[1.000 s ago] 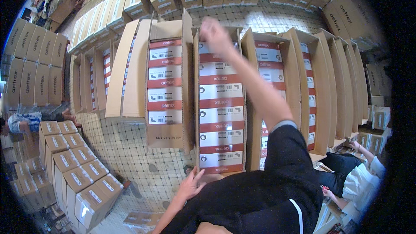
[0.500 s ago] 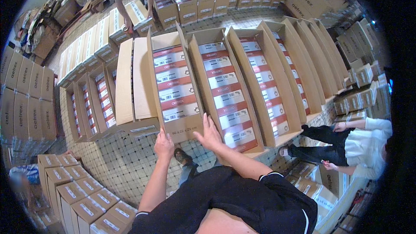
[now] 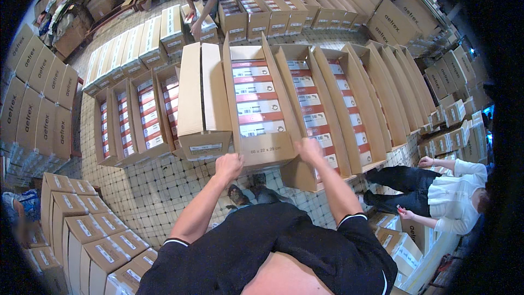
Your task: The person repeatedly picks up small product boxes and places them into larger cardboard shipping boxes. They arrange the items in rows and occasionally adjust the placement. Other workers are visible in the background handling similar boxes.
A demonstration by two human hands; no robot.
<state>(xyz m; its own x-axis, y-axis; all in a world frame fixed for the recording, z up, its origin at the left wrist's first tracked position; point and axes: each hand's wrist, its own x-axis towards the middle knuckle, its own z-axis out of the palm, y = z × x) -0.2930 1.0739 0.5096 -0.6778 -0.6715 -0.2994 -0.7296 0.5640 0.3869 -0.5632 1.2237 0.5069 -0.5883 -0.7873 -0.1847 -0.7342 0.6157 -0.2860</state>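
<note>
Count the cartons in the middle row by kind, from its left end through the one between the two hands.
Open cartons showing red-and-white boxes: 5
Flap-covered carton: 1
Total: 6

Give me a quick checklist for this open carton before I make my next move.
1. Left hand at the open carton's near left corner: ok, fingers curled.
2. Right hand at its near right corner: ok, fingers curled.
3. Red-and-white boxes lined up inside: ok, one visible row.
4. Long side flaps folded shut: not ok, both stand open.
5. Carton's underside sound: cannot tell, hidden.
</note>
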